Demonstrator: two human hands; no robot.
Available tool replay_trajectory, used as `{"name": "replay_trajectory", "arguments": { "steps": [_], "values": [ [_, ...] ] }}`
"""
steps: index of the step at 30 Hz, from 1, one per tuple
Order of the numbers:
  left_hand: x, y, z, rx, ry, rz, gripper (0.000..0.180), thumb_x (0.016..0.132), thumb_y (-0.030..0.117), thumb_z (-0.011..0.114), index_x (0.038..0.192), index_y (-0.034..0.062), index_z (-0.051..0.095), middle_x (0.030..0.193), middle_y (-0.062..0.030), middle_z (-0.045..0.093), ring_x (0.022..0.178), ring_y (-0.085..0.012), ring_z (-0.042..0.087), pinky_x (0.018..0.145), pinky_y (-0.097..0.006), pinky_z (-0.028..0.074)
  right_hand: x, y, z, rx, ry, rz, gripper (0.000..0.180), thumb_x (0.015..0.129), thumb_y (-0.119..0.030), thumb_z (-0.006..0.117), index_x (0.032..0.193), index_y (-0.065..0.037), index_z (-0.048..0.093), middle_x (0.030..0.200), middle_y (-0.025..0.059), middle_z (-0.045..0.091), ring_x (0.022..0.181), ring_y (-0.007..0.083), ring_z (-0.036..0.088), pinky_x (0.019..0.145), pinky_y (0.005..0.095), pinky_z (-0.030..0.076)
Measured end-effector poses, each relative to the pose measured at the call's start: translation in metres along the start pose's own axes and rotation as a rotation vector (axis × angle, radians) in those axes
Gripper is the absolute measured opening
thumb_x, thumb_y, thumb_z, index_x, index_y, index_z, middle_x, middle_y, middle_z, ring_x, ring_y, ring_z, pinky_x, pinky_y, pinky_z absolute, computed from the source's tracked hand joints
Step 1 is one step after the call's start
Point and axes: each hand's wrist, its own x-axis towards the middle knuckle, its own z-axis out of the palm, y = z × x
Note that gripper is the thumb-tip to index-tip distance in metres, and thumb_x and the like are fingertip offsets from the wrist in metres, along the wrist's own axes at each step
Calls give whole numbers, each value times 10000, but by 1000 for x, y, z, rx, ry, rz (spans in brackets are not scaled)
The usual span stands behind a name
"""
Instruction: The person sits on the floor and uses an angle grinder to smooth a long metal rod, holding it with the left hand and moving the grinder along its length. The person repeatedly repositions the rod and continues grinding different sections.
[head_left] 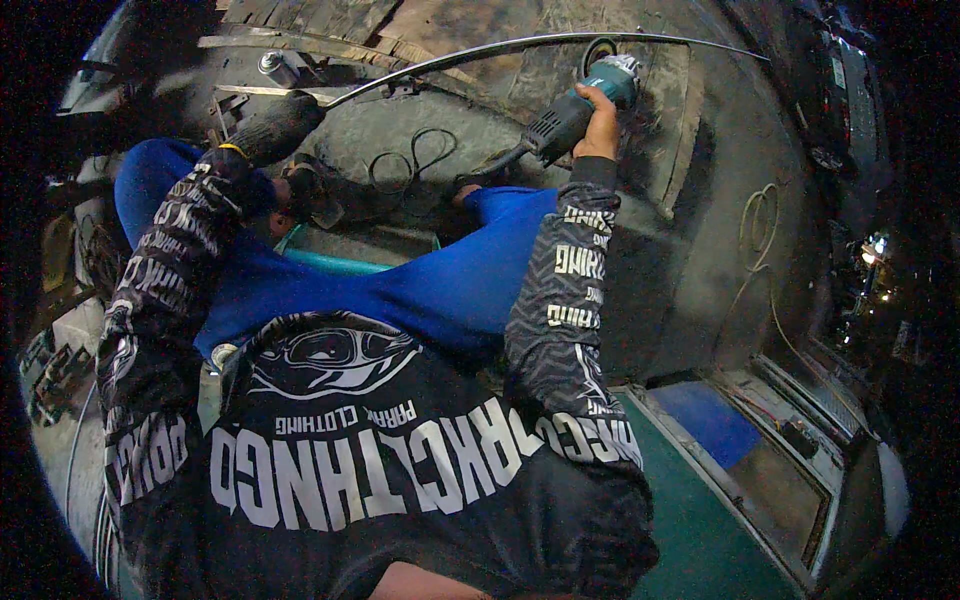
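The right fingers were grasping the grinder, the thumb laid over its teal and dark body, while the left fingers, in a dark glove, were clenched on the near end of the rod. Just beyond the right fingers, the disc stood at the rod; whether the two touched could not be told. The cord left the back of the grinder, just to the left of the right fingers. The rod itself ran from the left fingers in a long shallow bow, past the disc and on to the right of the right fingers. A dark cable lay in loops between the left and right fingers, and a silvery can stood a little beyond the left ones. Near the right fingers, on their right, was a wooden strip. Worn boards lay farther ahead of both sets of fingers, and a pale hose was coiled well apart to their right.
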Motion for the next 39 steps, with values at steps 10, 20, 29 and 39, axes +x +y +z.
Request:
{"name": "replay_trajectory", "arguments": {
  "steps": [10,20,29,39],
  "values": [
    [17,1,6,-299,-96,-107,359,911,338,523,982,-4,608,895,-192,632,800,-329,604,727,-377,476,49,-25,3,-90,124,-43,410,608,-127,762,945,53,612,918,139,615,782,261,620,702,405,518],
    [28,0,14,-462,-182,-369,341,866,333,571,911,-1,621,849,-194,632,785,-321,611,721,-384,474,48,-33,0,-182,103,-58,419,608,-145,776,940,60,624,939,146,617,773,269,624,698,405,519],
    [34,0,5,-329,-194,-357,331,785,328,633,857,5,633,802,-203,625,757,-319,622,720,-410,479,64,-31,7,-219,150,-70,389,607,-115,774,912,73,623,905,141,634,749,267,632,694,398,520],
    [33,-13,14,23,-168,-320,254,722,224,633,839,-1,645,844,-242,630,827,-413,619,736,-471,499,127,-54,-26,-695,193,-75,328,591,-112,760,840,58,632,788,111,639,664,227,629,600,358,507]
  ]
}}
